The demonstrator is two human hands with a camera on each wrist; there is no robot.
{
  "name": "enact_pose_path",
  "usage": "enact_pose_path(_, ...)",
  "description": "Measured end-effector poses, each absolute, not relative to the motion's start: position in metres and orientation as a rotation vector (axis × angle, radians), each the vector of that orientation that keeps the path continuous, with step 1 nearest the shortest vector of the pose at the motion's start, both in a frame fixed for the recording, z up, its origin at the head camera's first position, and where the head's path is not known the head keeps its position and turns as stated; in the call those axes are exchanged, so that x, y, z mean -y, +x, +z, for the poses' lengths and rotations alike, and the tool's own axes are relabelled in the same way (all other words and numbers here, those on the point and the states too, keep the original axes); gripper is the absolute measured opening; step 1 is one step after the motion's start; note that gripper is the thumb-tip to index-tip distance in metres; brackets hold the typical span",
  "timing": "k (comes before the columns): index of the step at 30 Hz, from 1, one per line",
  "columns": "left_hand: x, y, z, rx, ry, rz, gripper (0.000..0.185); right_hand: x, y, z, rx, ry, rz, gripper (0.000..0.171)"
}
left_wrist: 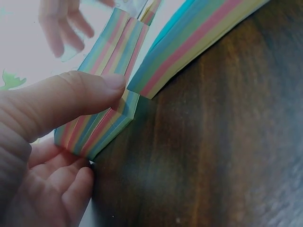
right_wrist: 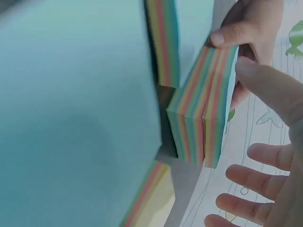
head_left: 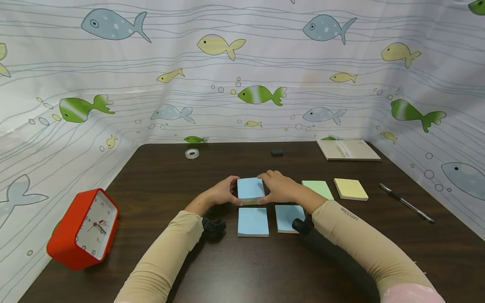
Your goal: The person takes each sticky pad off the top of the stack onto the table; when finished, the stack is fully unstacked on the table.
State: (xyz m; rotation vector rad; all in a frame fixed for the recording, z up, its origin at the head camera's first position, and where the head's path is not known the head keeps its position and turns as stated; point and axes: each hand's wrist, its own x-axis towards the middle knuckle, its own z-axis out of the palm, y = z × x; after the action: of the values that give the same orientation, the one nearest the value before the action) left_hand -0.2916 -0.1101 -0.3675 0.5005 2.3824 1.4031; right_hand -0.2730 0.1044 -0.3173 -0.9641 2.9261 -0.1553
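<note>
A stack of note pads (head_left: 250,189) with a blue top and striped yellow, pink, green and blue sides stands between both hands. My left hand (head_left: 221,192) grips its left side; in the left wrist view the thumb (left_wrist: 94,90) presses one striped side while the fingers curl round another. On the stack's right side is my right hand (head_left: 279,188), its thumb (right_wrist: 265,82) by the top edge and its fingers spread apart from the pads in the right wrist view. Nearer the body lie a blue pad (head_left: 253,222) and another blue pad (head_left: 286,215), partly covered by the wrist camera.
To the right are a green pad (head_left: 317,188), partly behind the right arm, a yellow pad (head_left: 350,189) and a pen (head_left: 406,203). A notebook (head_left: 348,150), a dark eraser-like block (head_left: 277,152) and a tape roll (head_left: 192,153) lie farther back. A red clock (head_left: 85,229) stands left.
</note>
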Motion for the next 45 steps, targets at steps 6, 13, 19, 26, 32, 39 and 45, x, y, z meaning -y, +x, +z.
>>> enact_pose_path(6,0.11,-0.292,-0.366,-2.388,0.479,1.385,0.089,-0.091,-0.29,-0.315,-2.824,-0.919,-0.086,0.091)
enact_pose_path(13,0.11,-0.293,-0.366,-2.382,0.488,1.392,0.089,-0.082,-0.302,-0.321,-2.756,-0.846,-0.04,0.095)
enact_pose_path(19,0.109,-0.294,-0.366,-2.36,0.509,1.416,0.088,-0.08,-0.306,-0.328,-2.816,-0.815,0.031,0.099)
enact_pose_path(26,0.109,-0.294,-0.366,-2.355,0.509,1.432,0.088,-0.084,-0.304,-0.322,-2.97,-0.866,0.016,0.093)
enact_pose_path(32,0.11,-0.293,-0.367,-2.392,0.5,1.411,0.084,-0.094,-0.302,-0.321,-3.014,-0.862,-0.064,0.091)
enact_pose_path(39,0.111,-0.292,-0.369,-2.403,0.494,1.395,0.083,-0.111,-0.289,-0.33,-2.998,-0.832,-0.108,0.097)
enact_pose_path(45,0.111,-0.293,-0.369,-2.4,0.51,1.398,0.084,-0.128,-0.279,-0.331,-3.003,-0.833,-0.153,0.096)
